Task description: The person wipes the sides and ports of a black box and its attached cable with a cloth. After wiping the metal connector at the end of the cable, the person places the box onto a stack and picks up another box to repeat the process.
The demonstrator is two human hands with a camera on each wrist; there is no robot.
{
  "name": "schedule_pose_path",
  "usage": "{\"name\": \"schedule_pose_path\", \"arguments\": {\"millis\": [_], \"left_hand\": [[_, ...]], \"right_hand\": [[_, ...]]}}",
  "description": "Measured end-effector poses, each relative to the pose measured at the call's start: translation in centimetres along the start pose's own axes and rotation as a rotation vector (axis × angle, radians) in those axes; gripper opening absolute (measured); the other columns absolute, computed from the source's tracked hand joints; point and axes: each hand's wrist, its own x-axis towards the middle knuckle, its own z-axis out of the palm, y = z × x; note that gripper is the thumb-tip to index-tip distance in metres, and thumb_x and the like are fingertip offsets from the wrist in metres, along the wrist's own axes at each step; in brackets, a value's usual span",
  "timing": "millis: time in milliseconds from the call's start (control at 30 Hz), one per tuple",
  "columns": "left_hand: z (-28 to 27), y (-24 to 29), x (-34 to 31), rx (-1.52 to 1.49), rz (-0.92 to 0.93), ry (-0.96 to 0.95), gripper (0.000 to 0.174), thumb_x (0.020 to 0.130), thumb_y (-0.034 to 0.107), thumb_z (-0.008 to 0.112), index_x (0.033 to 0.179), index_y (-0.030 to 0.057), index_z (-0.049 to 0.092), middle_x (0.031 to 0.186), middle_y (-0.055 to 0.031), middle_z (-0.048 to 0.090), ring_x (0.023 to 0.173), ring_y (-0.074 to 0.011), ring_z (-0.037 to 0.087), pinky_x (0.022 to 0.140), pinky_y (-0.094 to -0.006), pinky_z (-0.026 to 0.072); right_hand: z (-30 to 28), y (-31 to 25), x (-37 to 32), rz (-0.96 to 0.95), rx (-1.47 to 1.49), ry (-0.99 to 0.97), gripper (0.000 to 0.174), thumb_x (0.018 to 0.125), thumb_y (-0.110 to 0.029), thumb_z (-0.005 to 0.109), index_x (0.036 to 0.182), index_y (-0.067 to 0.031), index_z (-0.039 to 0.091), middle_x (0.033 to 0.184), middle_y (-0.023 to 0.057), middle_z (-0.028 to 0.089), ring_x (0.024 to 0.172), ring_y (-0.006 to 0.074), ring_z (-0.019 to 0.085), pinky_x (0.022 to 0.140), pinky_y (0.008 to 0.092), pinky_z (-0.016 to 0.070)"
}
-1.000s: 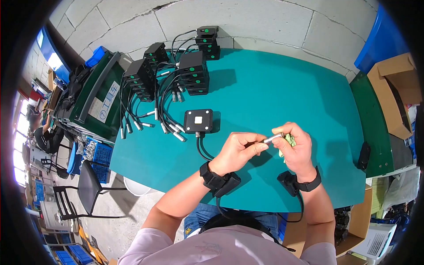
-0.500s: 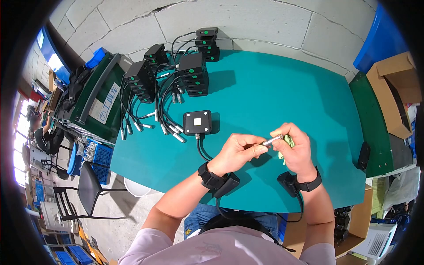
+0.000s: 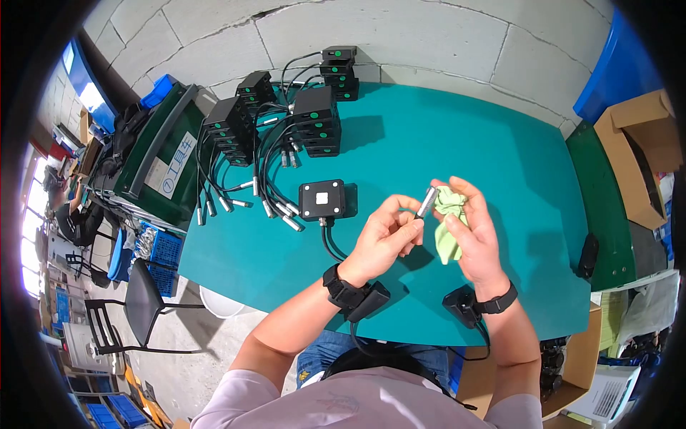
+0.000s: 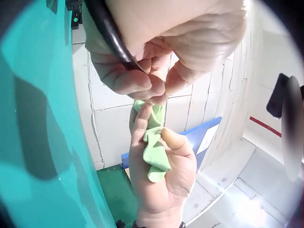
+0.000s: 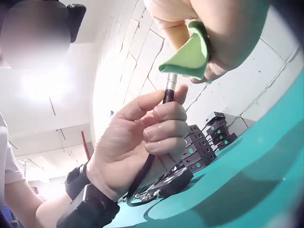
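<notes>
My left hand (image 3: 386, 239) pinches a black cable just below its silver connector (image 3: 427, 203), which points up and to the right. In the right wrist view the left hand (image 5: 147, 133) has its fingers curled round the cable (image 5: 142, 174), and the connector (image 5: 171, 80) meets the cloth. A light green cloth (image 3: 450, 214) lies bunched in my right hand (image 3: 480, 232), the thumb pressing on it. The left wrist view shows the cloth (image 4: 155, 152) along the right palm. A black box (image 3: 321, 198) with two cables lies on the table, left of the hands.
Several stacks of black boxes (image 3: 314, 121) with green dots stand at the table's back left, their cables and silver connectors (image 3: 291, 223) spread before them. A green tool cart (image 3: 161, 168) and a black chair (image 3: 143, 304) are at the left. Cardboard boxes (image 3: 636, 157) stand at the right.
The connector has tilted more upright, and the right fingers have come off its tip. The right hand has opened out, so much more of the green cloth shows.
</notes>
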Motion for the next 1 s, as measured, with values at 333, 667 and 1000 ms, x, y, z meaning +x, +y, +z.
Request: {"name": "schedule_pose_path", "arguments": {"millis": [333,667,1000], "left_hand": [[-0.1,-1.2,0.3,0.089,0.107,-0.096,0.012,0.090,0.004,0.050,0.100,0.0058,0.043,0.083,-0.0023,0.056,0.071,-0.0045,0.051,0.063,-0.0200,0.0416],[0.3,-1.0,-0.2,0.086,0.071,-0.195,0.014,0.088,0.007,0.055,0.095,0.0064,0.043,0.075,-0.0016,0.056,0.051,-0.0037,0.043,0.043,-0.0183,0.0314],[0.4,-0.5,-0.2,-0.033,-0.075,-0.170,0.010,0.088,0.008,0.054,0.088,0.0065,0.044,0.066,0.0005,0.052,0.051,-0.0023,0.043,0.043,-0.0177,0.0315]], "right_hand": [[0.7,1.8,-0.8,-0.030,-0.190,-0.022,0.047,0.087,-0.013,0.059,0.128,0.0010,0.039,0.114,0.0148,0.057,0.103,0.0185,0.056,0.088,0.0298,0.0446],[-0.2,0.3,-0.4,-0.044,-0.672,0.198,0.024,0.090,-0.021,0.055,0.099,0.0013,0.055,0.076,0.0071,0.063,0.073,0.0120,0.062,0.063,0.0254,0.0484],[0.2,0.6,-0.7,-0.039,-0.483,0.014,0.023,0.085,-0.012,0.059,0.106,-0.0033,0.055,0.085,0.0068,0.062,0.077,0.0109,0.058,0.066,0.0241,0.0469]]}}
